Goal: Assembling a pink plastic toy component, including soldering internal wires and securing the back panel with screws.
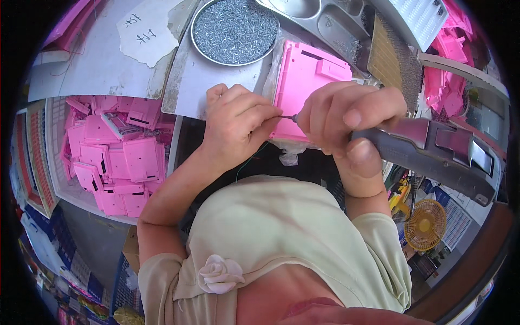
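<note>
In my right hand (346, 114) is a dark grey electric screwdriver (433, 151), held sideways with its bit pointing left. Thumb and fingers of my left hand (235, 122) pinch together at the tip of the thin bit (288, 117). Whatever lies between those fingertips is too small or hidden to name. Just beyond both hands, a flat pink plastic case part (309, 70) lies on the bench over a clear plastic bag. My right hand covers its lower right corner.
Small silver screws (235, 30) fill a round metal bowl (193, 40) at the back. Metal trays (341, 32) stand to its right. A white crate (59, 179) on the left holds several pink parts (116, 154). A yellow fan (426, 225) is at the right.
</note>
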`<action>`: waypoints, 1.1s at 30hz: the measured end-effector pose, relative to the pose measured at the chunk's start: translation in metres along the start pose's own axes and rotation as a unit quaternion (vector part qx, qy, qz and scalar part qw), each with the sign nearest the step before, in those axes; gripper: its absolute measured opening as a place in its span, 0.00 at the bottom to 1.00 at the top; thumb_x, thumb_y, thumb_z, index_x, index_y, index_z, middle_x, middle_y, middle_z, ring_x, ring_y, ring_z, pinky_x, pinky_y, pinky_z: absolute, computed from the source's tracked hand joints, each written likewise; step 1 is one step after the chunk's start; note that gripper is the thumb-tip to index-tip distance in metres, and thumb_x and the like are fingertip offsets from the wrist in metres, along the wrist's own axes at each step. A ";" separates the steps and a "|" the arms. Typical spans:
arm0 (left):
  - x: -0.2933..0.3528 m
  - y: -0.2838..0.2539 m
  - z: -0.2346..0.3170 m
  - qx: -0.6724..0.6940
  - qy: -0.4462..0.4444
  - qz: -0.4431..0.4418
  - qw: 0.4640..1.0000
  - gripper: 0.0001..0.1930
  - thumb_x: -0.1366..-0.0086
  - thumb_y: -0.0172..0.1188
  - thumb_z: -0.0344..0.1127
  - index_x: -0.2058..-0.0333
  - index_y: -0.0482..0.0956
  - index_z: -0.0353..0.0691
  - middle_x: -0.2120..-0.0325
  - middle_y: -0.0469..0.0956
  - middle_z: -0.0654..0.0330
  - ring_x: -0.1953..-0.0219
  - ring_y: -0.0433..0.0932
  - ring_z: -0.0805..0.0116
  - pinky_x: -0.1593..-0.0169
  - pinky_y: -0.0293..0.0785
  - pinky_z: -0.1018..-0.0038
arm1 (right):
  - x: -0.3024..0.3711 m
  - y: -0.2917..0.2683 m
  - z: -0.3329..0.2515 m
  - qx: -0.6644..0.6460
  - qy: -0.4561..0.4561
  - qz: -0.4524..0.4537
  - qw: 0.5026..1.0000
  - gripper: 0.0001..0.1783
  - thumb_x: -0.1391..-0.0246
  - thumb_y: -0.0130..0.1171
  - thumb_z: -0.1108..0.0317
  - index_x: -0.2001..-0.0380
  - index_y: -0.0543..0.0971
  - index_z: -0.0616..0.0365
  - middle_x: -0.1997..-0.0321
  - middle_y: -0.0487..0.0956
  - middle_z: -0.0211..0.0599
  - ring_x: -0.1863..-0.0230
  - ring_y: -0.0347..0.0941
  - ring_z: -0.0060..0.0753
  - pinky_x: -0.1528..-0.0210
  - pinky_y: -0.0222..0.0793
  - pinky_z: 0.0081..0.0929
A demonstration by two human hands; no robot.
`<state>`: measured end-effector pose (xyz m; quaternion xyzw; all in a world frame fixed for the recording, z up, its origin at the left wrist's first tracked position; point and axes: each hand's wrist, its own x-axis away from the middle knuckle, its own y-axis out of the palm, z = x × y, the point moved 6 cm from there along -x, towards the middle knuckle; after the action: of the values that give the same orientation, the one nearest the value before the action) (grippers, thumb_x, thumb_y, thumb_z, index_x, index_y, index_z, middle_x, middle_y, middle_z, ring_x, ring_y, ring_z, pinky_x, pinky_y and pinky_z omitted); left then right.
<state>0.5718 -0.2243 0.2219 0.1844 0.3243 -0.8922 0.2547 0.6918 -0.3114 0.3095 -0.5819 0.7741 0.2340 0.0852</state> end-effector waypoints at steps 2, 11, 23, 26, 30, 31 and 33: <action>-0.003 -0.001 0.002 -0.002 0.012 -0.008 1.000 0.10 0.52 0.72 0.31 0.68 0.84 0.47 0.70 0.80 0.70 0.65 0.75 0.70 0.55 0.58 0.66 | 0.002 0.002 0.000 0.010 -0.005 0.000 1.000 0.15 0.40 0.64 0.70 0.55 0.72 0.64 0.76 0.76 0.37 0.77 0.72 0.27 0.71 0.72 0.29; 0.057 0.025 0.005 0.028 -0.158 -0.171 0.972 0.09 0.42 0.69 0.33 0.66 0.81 0.37 0.70 0.79 0.52 0.73 0.78 0.49 0.69 0.75 0.59 | 0.031 0.011 0.011 0.069 0.063 0.015 0.995 0.13 0.39 0.65 0.63 0.60 0.72 0.55 0.83 0.69 0.27 0.85 0.65 0.27 0.78 0.67 0.32; 0.067 0.041 -0.006 0.022 -0.164 -0.253 0.953 0.10 0.34 0.61 0.42 0.69 0.80 0.41 0.72 0.79 0.55 0.69 0.81 0.52 0.66 0.77 0.57 | 0.034 0.024 0.033 0.149 -0.100 -0.048 0.983 0.09 0.48 0.63 0.80 0.66 0.73 0.63 0.81 0.73 0.35 0.85 0.70 0.33 0.81 0.69 0.29; 0.041 0.014 0.008 -0.009 -0.148 -0.328 0.933 0.10 0.36 0.63 0.41 0.68 0.80 0.40 0.71 0.80 0.55 0.68 0.81 0.52 0.65 0.77 0.58 | 0.034 0.000 0.010 0.053 -0.011 0.011 0.998 0.14 0.42 0.63 0.70 0.55 0.73 0.60 0.82 0.71 0.29 0.85 0.67 0.28 0.80 0.66 0.29; -0.025 0.000 0.036 0.003 -0.075 -0.156 0.985 0.11 0.43 0.71 0.35 0.63 0.82 0.37 0.71 0.79 0.55 0.68 0.80 0.53 0.61 0.75 0.62 | 0.027 -0.048 -0.052 -0.045 -0.060 0.042 0.996 0.22 0.36 0.59 0.60 0.42 0.70 0.53 0.84 0.65 0.22 0.84 0.63 0.22 0.78 0.64 0.29; -0.036 0.009 0.044 -0.006 -0.018 -0.141 0.990 0.10 0.43 0.71 0.35 0.65 0.81 0.38 0.71 0.79 0.57 0.68 0.79 0.55 0.61 0.74 0.63 | 0.029 -0.060 -0.063 -0.021 -0.066 0.059 0.996 0.22 0.36 0.59 0.60 0.41 0.70 0.52 0.85 0.64 0.21 0.84 0.63 0.21 0.78 0.63 0.28; -0.055 0.029 0.052 -0.030 0.091 -0.110 0.989 0.09 0.44 0.71 0.34 0.69 0.79 0.40 0.72 0.77 0.62 0.67 0.79 0.58 0.61 0.72 0.65 | 0.036 -0.071 -0.071 0.005 -0.073 0.084 0.994 0.22 0.36 0.58 0.60 0.41 0.69 0.51 0.85 0.63 0.20 0.84 0.61 0.20 0.78 0.62 0.27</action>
<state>0.6237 -0.2600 0.2730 0.2199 0.3908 -0.8843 0.1299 0.7575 -0.3902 0.3384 -0.4960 0.8131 0.2780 0.1249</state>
